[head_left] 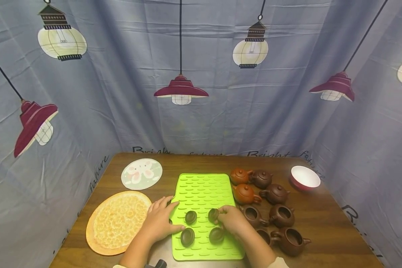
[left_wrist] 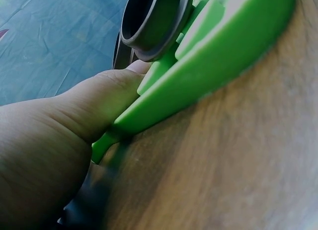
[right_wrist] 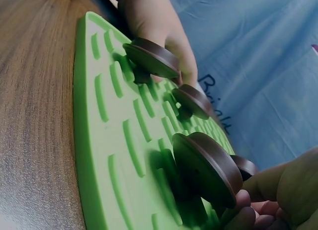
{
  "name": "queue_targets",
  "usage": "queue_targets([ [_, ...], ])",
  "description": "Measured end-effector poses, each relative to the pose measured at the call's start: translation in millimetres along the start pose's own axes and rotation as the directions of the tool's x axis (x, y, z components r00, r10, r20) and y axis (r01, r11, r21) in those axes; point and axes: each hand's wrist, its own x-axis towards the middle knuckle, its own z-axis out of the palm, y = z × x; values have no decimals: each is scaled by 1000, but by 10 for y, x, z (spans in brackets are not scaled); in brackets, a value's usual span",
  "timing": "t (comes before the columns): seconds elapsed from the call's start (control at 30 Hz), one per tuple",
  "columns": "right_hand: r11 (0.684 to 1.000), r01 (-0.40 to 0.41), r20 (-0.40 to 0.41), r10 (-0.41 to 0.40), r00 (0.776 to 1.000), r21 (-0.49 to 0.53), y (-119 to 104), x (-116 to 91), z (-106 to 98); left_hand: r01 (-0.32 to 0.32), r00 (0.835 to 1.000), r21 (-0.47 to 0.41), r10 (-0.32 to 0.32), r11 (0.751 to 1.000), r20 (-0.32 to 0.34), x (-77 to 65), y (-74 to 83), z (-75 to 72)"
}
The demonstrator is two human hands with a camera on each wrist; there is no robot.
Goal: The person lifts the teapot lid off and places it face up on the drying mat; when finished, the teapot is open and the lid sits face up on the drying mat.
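Observation:
My right hand [head_left: 232, 220] pinches a dark brown teapot lid [head_left: 213, 215] at the mat's right side, thumb and finger at its edge. In the right wrist view, a nearer lid [right_wrist: 206, 165] partly covers the pinched one [right_wrist: 244, 168]. My left hand [head_left: 159, 219] lies with fingers spread at the left edge of the lime green ridged mat [head_left: 201, 193]. Its thumb rests on the mat, close to a lid [head_left: 187, 237]. Two other lids, one at upper left [head_left: 191, 217] and one at lower right [head_left: 216, 235], lie upside down on their knobs.
Several lidless brown teapots [head_left: 282, 216] stand right of the mat. Behind them are lidded orange teapots [head_left: 246, 193] and dark lidded ones [head_left: 276, 194]. A red and white bowl [head_left: 305, 178] sits at back right. A round yellow placemat [head_left: 117, 223] and an oval rabbit mat [head_left: 142, 174] lie left.

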Motion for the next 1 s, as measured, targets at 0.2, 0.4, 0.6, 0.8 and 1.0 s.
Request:
queue_targets([
  [0.2, 1000, 7, -1, -7, 1000, -7, -9, -13, -17, -5, 1000, 3, 5, 1000, -4, -3, -3, 11],
  [0.4, 999, 0, 6, 0, 1000, -48, -35, -32, -51, -9, 1000, 4, 9, 1000, -4, -2, -8, 12],
  [0.6, 981, 19, 0, -20, 1000, -193, -98, -76, -115, -5, 1000, 1, 5, 1000, -1, -3, -7, 1],
  [0.8, 954, 0, -76, -24, 997, -301, -156, -133, -193, -5, 1000, -2, 5, 1000, -4, -5, -3, -2],
  [1.0, 964, -3, -110, -28, 993, -266, -156, -165, -292, -6, 1000, -10, 6, 1000, -5, -8, 3, 3],
])
